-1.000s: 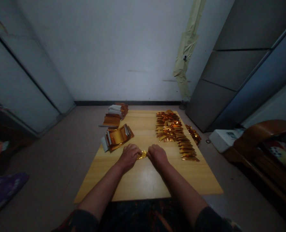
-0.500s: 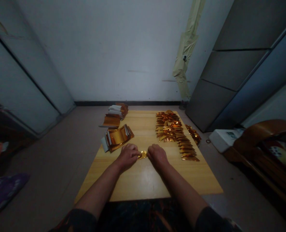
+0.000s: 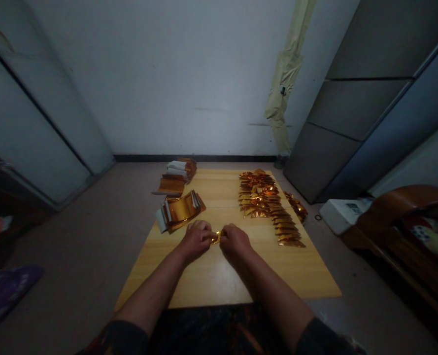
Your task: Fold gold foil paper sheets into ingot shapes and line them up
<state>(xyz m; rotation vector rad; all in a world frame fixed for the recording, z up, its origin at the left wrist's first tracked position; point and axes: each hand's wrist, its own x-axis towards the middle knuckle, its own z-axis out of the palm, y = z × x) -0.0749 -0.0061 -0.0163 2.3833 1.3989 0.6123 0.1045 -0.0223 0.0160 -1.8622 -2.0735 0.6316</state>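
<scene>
A small piece of shiny gold foil paper [image 3: 216, 238] lies between my hands, low over the wooden table [image 3: 211, 281]. My left hand [image 3: 197, 239] is closed on its left end, the fingers bent over it. On its right end my right hand [image 3: 235, 241] is closed, and its fingers hide much of the piece. Just beyond my left hand sits a stack of gold foil sheets [image 3: 184, 209], curved up at the sides. Folded gold foil pieces [image 3: 259, 195] lie in overlapping rows on the right side of the table.
More gold sheets [image 3: 170, 185] and a pale-backed bundle [image 3: 178, 168] rest at the far left corner. Beyond the table's right edge is another heap of folded foil [image 3: 296, 206]. A white box [image 3: 342, 214] stands on the floor beside a wooden seat [image 3: 396, 217], near a grey fridge [image 3: 329, 133].
My right hand has moved left, closer to my left hand, and less of the foil piece shows between them. My left hand has stayed nearly in place.
</scene>
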